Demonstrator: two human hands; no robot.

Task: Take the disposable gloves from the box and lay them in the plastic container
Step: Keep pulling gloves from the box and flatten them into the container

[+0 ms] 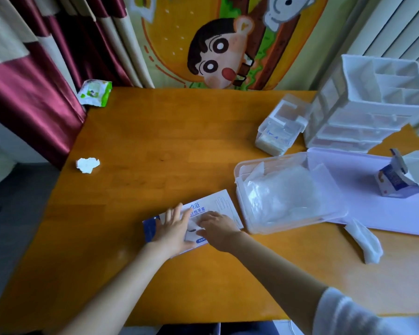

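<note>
A white and blue glove box (213, 206) lies flat on the wooden table near its front middle. My left hand (173, 229) presses flat on the box's left half, fingers straight. My right hand (217, 226) sits at the box's opening with fingers curled into it, pinching at something pale there; what it holds is hidden. Just right of the box stands a clear plastic container (290, 223) with a heap of thin clear gloves (279, 189) inside. Its lid (363, 189) lies open flat to the right.
A loose white glove (364, 240) lies on the table right of the container. A small blue and white carton (394, 177) stands on the lid. A drawer organiser (363, 105) and a small clear box (279, 128) are at back right. Crumpled tissue (87, 164) and wipes pack (94, 93) sit left.
</note>
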